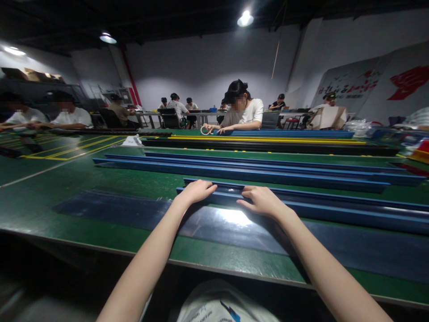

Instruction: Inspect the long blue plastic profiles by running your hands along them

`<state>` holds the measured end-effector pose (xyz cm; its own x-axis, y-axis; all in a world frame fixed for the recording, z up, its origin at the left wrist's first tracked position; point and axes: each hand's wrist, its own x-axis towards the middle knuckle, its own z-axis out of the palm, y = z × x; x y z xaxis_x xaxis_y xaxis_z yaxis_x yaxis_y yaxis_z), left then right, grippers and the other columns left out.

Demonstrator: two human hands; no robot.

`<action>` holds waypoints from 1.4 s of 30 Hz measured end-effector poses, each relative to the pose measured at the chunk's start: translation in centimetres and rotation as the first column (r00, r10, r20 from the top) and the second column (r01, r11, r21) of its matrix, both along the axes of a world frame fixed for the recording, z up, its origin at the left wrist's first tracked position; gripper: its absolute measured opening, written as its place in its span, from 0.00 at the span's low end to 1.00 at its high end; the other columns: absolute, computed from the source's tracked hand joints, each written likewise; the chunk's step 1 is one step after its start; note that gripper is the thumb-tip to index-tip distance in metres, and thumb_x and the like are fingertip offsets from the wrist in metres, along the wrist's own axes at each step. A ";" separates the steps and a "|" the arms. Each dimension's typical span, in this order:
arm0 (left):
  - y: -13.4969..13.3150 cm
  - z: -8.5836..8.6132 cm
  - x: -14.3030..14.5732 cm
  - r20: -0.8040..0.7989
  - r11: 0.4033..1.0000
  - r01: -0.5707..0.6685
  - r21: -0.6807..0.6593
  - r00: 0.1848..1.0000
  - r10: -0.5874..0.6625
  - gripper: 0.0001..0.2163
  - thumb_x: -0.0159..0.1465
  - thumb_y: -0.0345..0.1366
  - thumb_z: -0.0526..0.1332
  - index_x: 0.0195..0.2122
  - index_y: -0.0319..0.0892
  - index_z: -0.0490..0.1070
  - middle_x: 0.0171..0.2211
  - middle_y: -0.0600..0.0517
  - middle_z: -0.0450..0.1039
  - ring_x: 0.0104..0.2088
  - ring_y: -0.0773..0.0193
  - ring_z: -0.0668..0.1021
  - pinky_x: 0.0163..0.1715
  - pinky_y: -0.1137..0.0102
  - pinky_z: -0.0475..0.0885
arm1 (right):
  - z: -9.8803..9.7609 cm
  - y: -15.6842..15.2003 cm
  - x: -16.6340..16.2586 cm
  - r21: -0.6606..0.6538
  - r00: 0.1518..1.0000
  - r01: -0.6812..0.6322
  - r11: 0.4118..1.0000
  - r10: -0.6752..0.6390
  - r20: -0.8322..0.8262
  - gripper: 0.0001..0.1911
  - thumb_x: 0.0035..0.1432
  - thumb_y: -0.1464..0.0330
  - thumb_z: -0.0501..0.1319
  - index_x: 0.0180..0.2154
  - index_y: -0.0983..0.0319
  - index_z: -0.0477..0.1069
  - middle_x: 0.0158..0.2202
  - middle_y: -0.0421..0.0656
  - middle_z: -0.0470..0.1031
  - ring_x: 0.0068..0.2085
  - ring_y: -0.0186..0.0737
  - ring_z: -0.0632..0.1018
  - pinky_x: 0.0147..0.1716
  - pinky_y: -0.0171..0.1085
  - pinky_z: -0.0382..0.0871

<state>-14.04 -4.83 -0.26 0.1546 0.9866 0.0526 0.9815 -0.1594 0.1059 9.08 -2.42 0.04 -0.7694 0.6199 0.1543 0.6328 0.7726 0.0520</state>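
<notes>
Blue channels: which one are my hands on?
The nearest blue channel, beyond the flat sheet; your left hand and right hand touch it; others lie farther back.

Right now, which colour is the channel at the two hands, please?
Blue; the channel shows best in the head view.

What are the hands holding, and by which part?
Left hand and right hand are both on the nearest blue channel, left near its left end, right further along. Gripping or just resting: can't tell.
</notes>
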 end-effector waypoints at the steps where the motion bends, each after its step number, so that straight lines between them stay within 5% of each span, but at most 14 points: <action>1: 0.0 0.0 0.0 -0.007 1.000 0.002 0.005 1.000 -0.002 0.21 0.64 0.46 0.41 0.37 0.43 0.72 0.38 0.47 0.76 0.39 0.58 0.76 0.35 0.70 0.67 | 0.0 0.0 0.0 0.004 1.000 -0.003 1.000 0.003 -0.002 0.22 0.60 0.57 0.47 0.30 0.62 0.73 0.33 0.45 0.73 0.33 0.37 0.73 0.29 0.33 0.57; 42: -0.3 0.3 0.7 -0.065 1.000 0.004 0.015 0.998 -0.003 0.20 0.64 0.41 0.41 0.33 0.43 0.71 0.36 0.48 0.75 0.37 0.57 0.76 0.34 0.69 0.66 | -0.2 0.1 0.0 0.017 1.000 -0.015 1.000 0.015 -0.013 0.22 0.60 0.56 0.46 0.30 0.62 0.73 0.32 0.44 0.73 0.32 0.37 0.73 0.28 0.33 0.56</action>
